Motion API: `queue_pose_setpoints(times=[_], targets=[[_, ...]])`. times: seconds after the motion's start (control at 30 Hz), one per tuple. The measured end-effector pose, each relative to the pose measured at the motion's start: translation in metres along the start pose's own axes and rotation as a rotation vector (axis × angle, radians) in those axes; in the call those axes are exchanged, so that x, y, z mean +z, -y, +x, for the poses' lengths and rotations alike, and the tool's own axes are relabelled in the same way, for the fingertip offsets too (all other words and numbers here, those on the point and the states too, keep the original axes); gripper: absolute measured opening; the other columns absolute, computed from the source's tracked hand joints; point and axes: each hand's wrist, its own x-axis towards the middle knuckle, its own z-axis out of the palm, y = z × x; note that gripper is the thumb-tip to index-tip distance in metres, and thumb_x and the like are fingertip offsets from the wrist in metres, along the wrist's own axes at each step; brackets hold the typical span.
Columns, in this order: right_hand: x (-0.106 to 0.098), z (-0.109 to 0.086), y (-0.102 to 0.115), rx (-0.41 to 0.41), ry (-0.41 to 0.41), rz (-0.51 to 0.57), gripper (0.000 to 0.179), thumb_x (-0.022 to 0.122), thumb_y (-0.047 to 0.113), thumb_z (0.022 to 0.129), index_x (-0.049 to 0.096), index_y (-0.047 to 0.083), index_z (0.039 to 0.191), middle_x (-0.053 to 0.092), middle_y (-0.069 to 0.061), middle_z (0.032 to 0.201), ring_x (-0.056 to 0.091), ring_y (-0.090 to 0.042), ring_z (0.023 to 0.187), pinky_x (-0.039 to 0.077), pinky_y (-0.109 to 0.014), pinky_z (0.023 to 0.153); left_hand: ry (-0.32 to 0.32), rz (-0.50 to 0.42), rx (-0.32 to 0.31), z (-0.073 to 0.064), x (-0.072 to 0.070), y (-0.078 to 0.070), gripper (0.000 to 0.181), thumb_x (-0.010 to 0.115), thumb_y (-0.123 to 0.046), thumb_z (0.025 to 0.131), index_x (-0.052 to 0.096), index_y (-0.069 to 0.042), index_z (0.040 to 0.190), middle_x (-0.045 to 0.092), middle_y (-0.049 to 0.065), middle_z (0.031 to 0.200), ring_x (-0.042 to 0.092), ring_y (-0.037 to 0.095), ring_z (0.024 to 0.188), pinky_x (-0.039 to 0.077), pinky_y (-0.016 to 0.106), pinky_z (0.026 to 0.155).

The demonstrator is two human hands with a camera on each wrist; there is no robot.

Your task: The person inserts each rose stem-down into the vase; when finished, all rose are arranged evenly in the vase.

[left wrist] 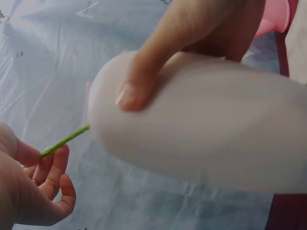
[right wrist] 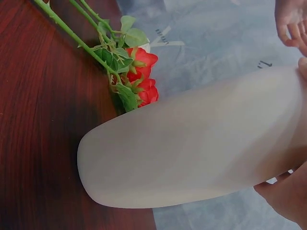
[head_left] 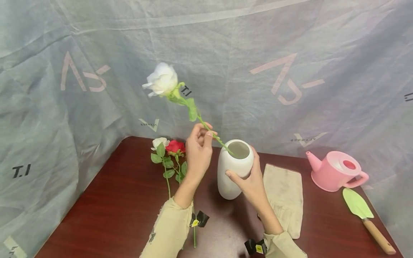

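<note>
My left hand pinches the thin green stem of a white rose between thumb and fingers. The bloom leans up to the left, and the stem's lower end overlaps the mouth of a white vase. In the left wrist view the stem tip is right at the vase's rim. My right hand grips the vase on its right side near the top, thumb across the front. Smooth white vase wall fills much of the right wrist view, with the right hand's fingers partly hidden behind it.
Behind my left forearm lie another white rose and red roses, stems toward me. To the right are a beige cloth glove, a pink watering can and a green trowel with a wooden handle. A grey sheet hangs behind the table.
</note>
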Motion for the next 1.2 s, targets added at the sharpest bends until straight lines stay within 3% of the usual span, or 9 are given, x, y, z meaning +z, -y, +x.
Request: queue_pose_setpoints(times=[0.13,0.27,0.37,0.47,0.63,0.87,1.0,1.2], targets=[[0.000,0.000,0.001,-0.001,0.006,0.000,0.090,0.077,0.007,0.075,0.021,0.013,0.145,0.040,-0.009,0.133,0.046,-0.018,0.112,0.039,-0.042,0.089,0.039,0.150,0.030,-0.006,0.011,0.004,0.008,0.051,0.000,0.091,0.056,-0.005,0.093,0.065,0.005,0.079,0.059,0.015,0.062,0.042,0.025,0.052],[0.001,0.000,0.000,-0.003,0.008,0.008,0.090,0.077,0.005,0.075,0.021,0.011,0.145,0.040,-0.010,0.133,0.046,-0.019,0.110,0.041,-0.043,0.086,0.086,0.239,0.067,-0.013,0.015,0.010,0.010,0.052,-0.003,0.092,0.058,-0.007,0.099,0.066,0.004,0.082,0.061,0.013,0.071,0.050,0.028,0.064],[0.001,0.000,0.000,0.000,0.012,0.010,0.090,0.077,0.006,0.075,0.021,0.012,0.145,0.039,-0.010,0.133,0.046,-0.019,0.111,0.041,-0.043,0.086,0.112,0.274,0.093,-0.015,0.015,0.014,0.015,0.053,-0.005,0.092,0.056,-0.005,0.107,0.066,0.005,0.083,0.062,0.013,0.070,0.051,0.027,0.065],[0.001,0.000,0.000,0.002,0.016,0.003,0.090,0.077,0.007,0.075,0.021,0.013,0.145,0.040,-0.009,0.133,0.046,-0.020,0.111,0.041,-0.042,0.087,0.131,0.330,0.125,-0.014,0.014,0.015,0.017,0.058,-0.007,0.091,0.057,-0.005,0.108,0.066,0.002,0.082,0.061,0.013,0.070,0.049,0.025,0.062],[0.001,0.000,-0.001,0.000,0.021,0.000,0.090,0.076,0.006,0.076,0.019,0.013,0.145,0.038,-0.009,0.133,0.047,-0.021,0.109,0.043,-0.043,0.084,0.193,0.442,0.171,-0.010,0.017,0.014,0.012,0.065,-0.009,0.085,0.063,-0.008,0.096,0.067,0.000,0.081,0.057,0.017,0.084,0.043,0.032,0.071],[0.002,0.001,0.000,0.002,0.038,-0.011,0.090,0.074,0.006,0.077,0.017,0.012,0.146,0.035,-0.010,0.134,0.047,-0.024,0.108,0.045,-0.044,0.080,0.332,0.581,0.197,-0.009,0.023,0.012,0.011,0.062,-0.010,0.085,0.067,-0.012,0.094,0.066,-0.004,0.081,0.049,0.016,0.088,0.038,0.036,0.082],[0.001,0.000,0.000,0.010,0.048,-0.019,0.090,0.073,0.007,0.078,0.015,0.010,0.146,0.034,-0.013,0.135,0.047,-0.025,0.109,0.046,-0.044,0.080,0.418,0.647,0.233,-0.009,0.022,0.011,0.008,0.060,-0.011,0.086,0.066,-0.013,0.092,0.067,-0.005,0.083,0.047,0.018,0.093,0.035,0.036,0.081],[0.000,0.000,-0.001,0.014,0.050,-0.011,0.090,0.073,0.008,0.079,0.014,0.011,0.146,0.034,-0.011,0.135,0.047,-0.024,0.109,0.046,-0.043,0.080,0.455,0.702,0.295,-0.007,0.022,0.009,0.005,0.062,-0.014,0.087,0.067,-0.014,0.087,0.067,-0.005,0.089,0.046,0.021,0.098,0.035,0.037,0.082]])
